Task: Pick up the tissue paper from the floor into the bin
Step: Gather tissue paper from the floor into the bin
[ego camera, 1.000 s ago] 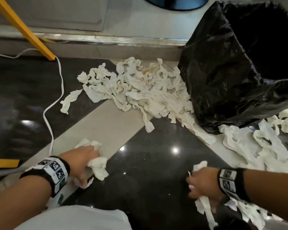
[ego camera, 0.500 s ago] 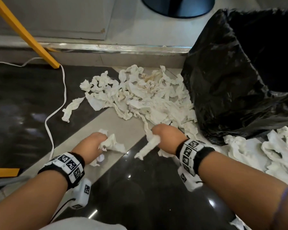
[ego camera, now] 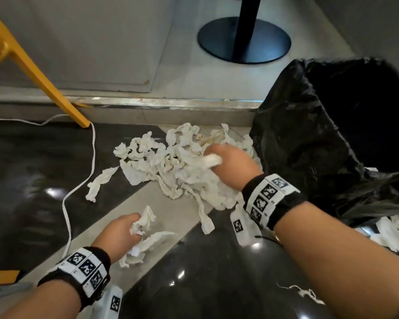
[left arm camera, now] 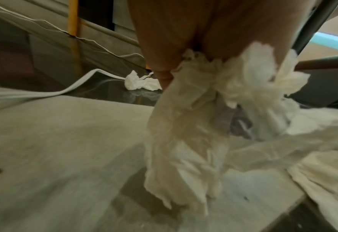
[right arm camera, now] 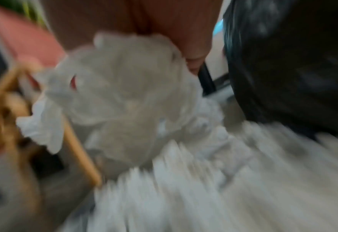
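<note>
A heap of crumpled white tissue paper (ego camera: 171, 171) lies on the floor left of the bin, which is lined with a black bag (ego camera: 332, 143). My right hand (ego camera: 226, 162) is down in the heap and grips a wad of tissue (ego camera: 212, 160); the right wrist view shows that wad (right arm camera: 120, 87) blurred under my fingers. My left hand (ego camera: 124, 231) hovers nearer to me and grips a bunch of tissue (ego camera: 145, 226) whose ends trail to the floor. In the left wrist view that bunch (left arm camera: 213, 102) hangs from my fist.
A white cord (ego camera: 88, 171) snakes over the dark floor at left, past a yellow leg (ego camera: 46, 81). One stray tissue (ego camera: 100, 183) lies beside the cord. More tissue (ego camera: 392, 231) sits right of the bin. A black pedestal base (ego camera: 244, 40) stands beyond a raised step (ego camera: 161, 103).
My right hand has moved from near my body forward into the heap by the bin, still gripping tissue. My left hand has stayed low at left with its bunch.
</note>
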Demonstrator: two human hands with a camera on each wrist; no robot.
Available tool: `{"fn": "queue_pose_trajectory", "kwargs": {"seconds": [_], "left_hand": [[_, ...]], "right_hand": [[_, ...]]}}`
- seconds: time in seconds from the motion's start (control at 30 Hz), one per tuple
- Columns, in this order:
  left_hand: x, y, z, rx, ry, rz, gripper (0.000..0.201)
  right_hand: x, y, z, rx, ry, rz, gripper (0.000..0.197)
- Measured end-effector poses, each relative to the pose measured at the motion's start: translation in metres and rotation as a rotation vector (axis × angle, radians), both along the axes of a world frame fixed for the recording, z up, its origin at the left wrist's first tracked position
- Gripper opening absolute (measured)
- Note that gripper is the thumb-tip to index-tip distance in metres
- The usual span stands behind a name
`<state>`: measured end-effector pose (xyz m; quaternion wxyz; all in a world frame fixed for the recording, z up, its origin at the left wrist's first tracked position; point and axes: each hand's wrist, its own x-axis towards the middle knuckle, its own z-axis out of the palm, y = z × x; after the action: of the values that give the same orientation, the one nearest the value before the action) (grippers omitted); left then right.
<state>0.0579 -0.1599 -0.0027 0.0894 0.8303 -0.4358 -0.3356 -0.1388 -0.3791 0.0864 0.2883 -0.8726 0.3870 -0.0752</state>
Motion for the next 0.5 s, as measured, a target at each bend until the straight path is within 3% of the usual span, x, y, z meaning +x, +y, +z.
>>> {"fn": "queue_pose_trajectory", "kwargs": {"seconds": [0.13,0.27,0.37,0.47,0.5], "left_hand": [[-0.004,0.001,-0.003,0.066,-0.042,-0.023,0.024],[-0.01,-0.006,0.011,0.067,-0.056,-0.066,0.026],[-0.012,-0.01,0.021,0.072,-0.08,-0.045,0.03],[-0.016,-0.011,0.027,0.134,-0.137,-0.006,0.039],[-0.019,-0.012,0.031,0.155,-0.149,0.004,0.046]], "right_hand": [[-0.021,-0.043,0.117,-0.185,-0.337,-0.156,0.013],[-0.071,-0.073,0.193,-0.324,-0.61,-0.362,0.01],[-0.112,-0.093,0.207,-0.473,-0.397,-0.473,0.026],[-0.148,-0.112,0.198,-0.455,-0.425,-0.539,0.013],[-0.157,-0.12,0.19,-0.435,-0.334,-0.568,0.025]]}}
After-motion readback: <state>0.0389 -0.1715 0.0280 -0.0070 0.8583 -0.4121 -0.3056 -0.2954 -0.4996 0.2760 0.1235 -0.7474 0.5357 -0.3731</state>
